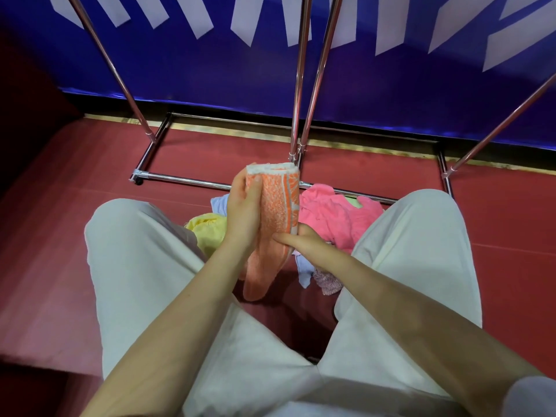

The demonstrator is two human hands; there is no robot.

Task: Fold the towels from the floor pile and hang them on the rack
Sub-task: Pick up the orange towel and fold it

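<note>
Holding an orange towel (278, 212) between the knees, above the floor pile (328, 221); person seated or crouched, pale trousers either side. Left hand (243, 212) grips the towel's upper part, thumb curled across the front face just below the white-edged top fold. Right hand (304, 240) meets the towel lower down on its right edge, index finger laid straight across the cloth; whether the other fingers pinch behind it I cannot tell. Towel appears folded into a narrow band, long axis running roughly up and down in view, top fold pointing away toward the rack (301, 115), the loose lower end drooping toward the person and curling slightly. Judgement on handling: light, soft terry, no stiffness; it sags wherever unsupported, so a fold will hold only while pinched. Not slippery, not fragile. Best taken at the top fold with one hand and at the hanging end with the other, then brought together or draped at its middle over a bar. Pile below shows a pink towel (334, 218), a yellow towel (207, 228), and pale blue and mauve pieces, all crumpled on the red floor (75, 191). Rack's chrome uprights and base bars stand just beyond the pile, before a blue banner (210, 70).
</note>
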